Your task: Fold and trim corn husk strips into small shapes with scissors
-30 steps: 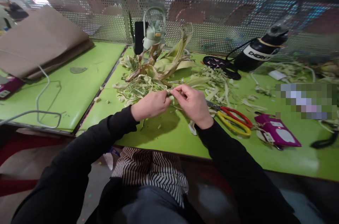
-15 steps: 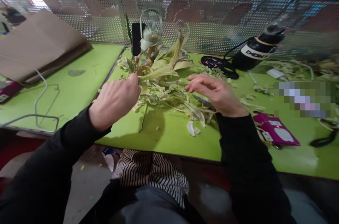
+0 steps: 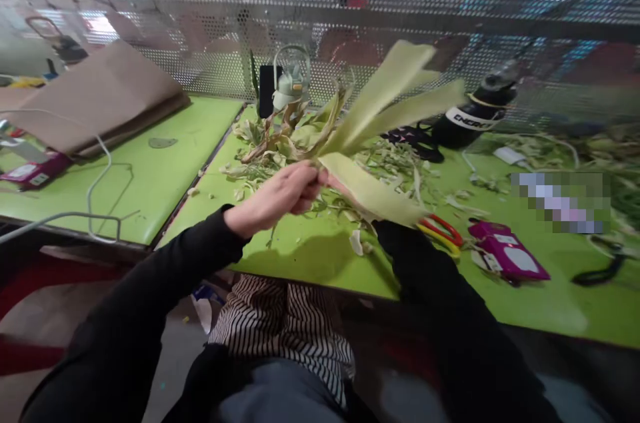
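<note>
Both hands meet over the table at the base of several broad, pale green corn husks [image 3: 385,100] that fan up and to the right. My left hand [image 3: 280,195] is closed, its thumb and fingers pinching the narrow end of the husks. My right hand [image 3: 340,187] touches the left fingertips at the same end; its fingertips are closed there, and one wide husk folds down over most of it. Behind the hands lies a pile of dry husks [image 3: 305,130] and curled scraps. Scissors with red and yellow handles [image 3: 443,231] rest beside my right sleeve.
A pale green bottle [image 3: 289,86] and a dark phone [image 3: 269,91] stand by the perforated metal screen [image 3: 215,50]. To the right are a black bottle [image 3: 463,120], a purple packet [image 3: 510,251] and a white cable. Brown paper [image 3: 105,93] covers part of the left table.
My left hand has moved right, and my right hand has come in to meet it. The husks now spread raised between them. The scissors' handles have come into sight by my right sleeve.
</note>
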Motion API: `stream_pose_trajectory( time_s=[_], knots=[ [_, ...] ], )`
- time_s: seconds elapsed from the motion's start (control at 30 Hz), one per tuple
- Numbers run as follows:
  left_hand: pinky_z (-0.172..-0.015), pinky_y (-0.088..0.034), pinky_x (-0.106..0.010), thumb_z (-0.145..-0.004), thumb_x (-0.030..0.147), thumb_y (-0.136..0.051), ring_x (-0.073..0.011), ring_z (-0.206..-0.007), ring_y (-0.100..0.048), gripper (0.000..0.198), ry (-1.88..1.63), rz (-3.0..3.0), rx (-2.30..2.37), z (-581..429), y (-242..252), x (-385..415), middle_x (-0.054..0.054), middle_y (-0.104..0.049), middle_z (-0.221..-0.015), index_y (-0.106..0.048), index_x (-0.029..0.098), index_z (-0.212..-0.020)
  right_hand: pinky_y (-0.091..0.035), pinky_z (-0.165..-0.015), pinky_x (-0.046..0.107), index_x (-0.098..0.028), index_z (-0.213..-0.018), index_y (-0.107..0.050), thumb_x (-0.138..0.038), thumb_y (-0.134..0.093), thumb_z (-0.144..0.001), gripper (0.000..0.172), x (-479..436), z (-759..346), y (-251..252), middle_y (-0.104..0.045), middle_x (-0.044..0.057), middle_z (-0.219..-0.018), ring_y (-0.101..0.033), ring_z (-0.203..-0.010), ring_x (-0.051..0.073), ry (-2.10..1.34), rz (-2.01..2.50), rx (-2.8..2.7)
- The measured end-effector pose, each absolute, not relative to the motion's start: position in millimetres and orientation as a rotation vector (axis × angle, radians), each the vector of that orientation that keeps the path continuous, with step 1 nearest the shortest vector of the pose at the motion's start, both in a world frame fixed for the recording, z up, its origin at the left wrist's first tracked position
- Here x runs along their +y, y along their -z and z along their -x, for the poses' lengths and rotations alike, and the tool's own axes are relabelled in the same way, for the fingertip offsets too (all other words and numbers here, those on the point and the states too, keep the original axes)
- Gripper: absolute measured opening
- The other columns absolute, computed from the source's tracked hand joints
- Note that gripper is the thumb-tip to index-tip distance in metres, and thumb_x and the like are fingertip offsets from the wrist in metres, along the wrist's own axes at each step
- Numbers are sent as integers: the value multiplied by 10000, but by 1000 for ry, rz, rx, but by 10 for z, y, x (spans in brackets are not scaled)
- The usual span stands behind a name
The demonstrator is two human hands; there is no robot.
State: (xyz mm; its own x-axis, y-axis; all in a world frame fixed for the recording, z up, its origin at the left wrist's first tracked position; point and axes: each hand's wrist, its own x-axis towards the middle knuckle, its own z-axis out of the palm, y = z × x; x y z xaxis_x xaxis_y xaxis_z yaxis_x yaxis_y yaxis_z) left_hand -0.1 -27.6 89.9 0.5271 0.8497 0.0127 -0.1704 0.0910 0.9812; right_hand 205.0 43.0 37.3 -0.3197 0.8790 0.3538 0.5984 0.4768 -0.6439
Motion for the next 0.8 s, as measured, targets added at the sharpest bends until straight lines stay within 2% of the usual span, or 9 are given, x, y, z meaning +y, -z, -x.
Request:
stream_pose_trajectory(
  time_s=[0.17,0.3,0.43,0.5,0.53,0.6,0.67,0.73,0.8],
  knots=[
    [-368,-123,-148,-935,92,-353,-15,-360,-200,255,-1039,-933,999,61,-659,295,95,-269,-539,-417,176,-702,-246,-541,276,-208,-532,-413,-312,-548,-826,339,247,-2200,-374,-342,-56,-510,-322,-515,102,-453,1323,-2074],
    [-358,-129,-136,-916,58,-398,-11,-345,-239,264,-1140,-806,1006,83,-571,457,96,-315,-513,-368,189,-688,-303,-582,278,-202,-597,-495,-363,-542,-872,322,61,-2150,-351,-440,-36,-590,-394,-563,116,-626,1204,-2222],
    [-350,-164,-139,-926,63,-331,-17,-343,-191,328,-1103,-721,894,73,-617,453,103,-217,-496,-268,208,-639,-425,-717,320,-205,-610,-533,-331,-592,-829,260,-21,-2064,-338,-631,55,-947,-533,-771,161,-834,977,-2001],
    [-345,-172,-130,-934,62,-331,-14,-341,-202,346,-1086,-645,782,65,-650,425,103,-211,-492,-253,208,-631,-455,-709,336,-208,-591,-462,-324,-558,-824,278,-34,-2044,-358,-645,70,-1128,-526,-732,148,-1049,895,-1754],
    [-342,-171,-124,-942,63,-338,-11,-338,-208,349,-1077,-606,728,57,-662,408,103,-218,-490,-264,204,-632,-460,-675,337,-212,-588,-416,-334,-541,-820,291,-37,-2039,-371,-655,69,-1117,-499,-670,136,-1150,868,-1630],
    [-331,-164,-114,-974,98,-359,-6,-328,-205,357,-1061,-544,669,34,-674,382,107,-226,-485,-291,198,-638,-442,-598,325,-226,-598,-348,-363,-540,-795,307,-36,-2035,-395,-646,47,-900,-419,-563,120,-1284,853,-1444],
    [-315,-151,-117,-1011,216,-402,-6,-316,-184,402,-1057,-514,682,14,-675,374,112,-212,-476,-275,202,-630,-406,-549,305,-236,-613,-336,-381,-565,-765,310,-26,-2031,-404,-515,-6,-681,-357,-515,114,-1337,869,-1365],
    [-297,-136,-128,-1004,389,-459,-8,-308,-164,485,-1052,-486,710,8,-667,388,116,-193,-465,-228,215,-615,-369,-520,290,-237,-624,-348,-383,-581,-753,304,-10,-2023,-390,-414,-39,-617,-314,-492,104,-1377,878,-1345],
    [-287,-131,-133,-984,485,-466,-11,-303,-158,532,-1024,-481,741,17,-653,412,114,-194,-453,-198,221,-607,-346,-506,280,-235,-630,-358,-384,-584,-761,301,9,-2014,-353,-399,-47,-614,-291,-485,95,-1411,883,-1348]
  ],
)
